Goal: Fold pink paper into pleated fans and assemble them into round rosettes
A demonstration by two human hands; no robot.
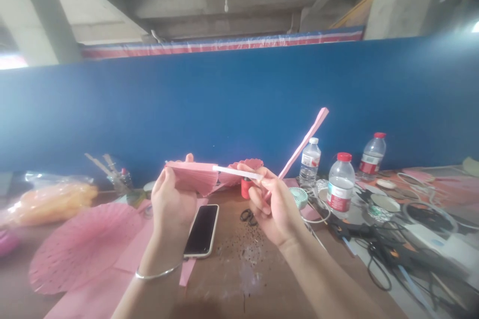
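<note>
Pleated pink paper (194,178) is gripped along its left end by my left hand (172,204), its folds spread a little. My right hand (275,204) pinches a narrow white strip (236,172) between thumb and fingers. The strip's far end meets the upper right corner of the pleated paper. A long folded pink paper strip (305,143) slants up and right from my right hand, its lower part hidden by the fingers. Behind the hands lies more scalloped pink paper (239,167), partly covered.
A phone (202,232), black-handled scissors (247,217) and a red container (246,187) are on the table. Left is a round pink paper fan (86,246). Bottles (341,184), a small green fan (299,198) and tangled cables (381,259) crowd the right. A blue partition (224,99) stands behind.
</note>
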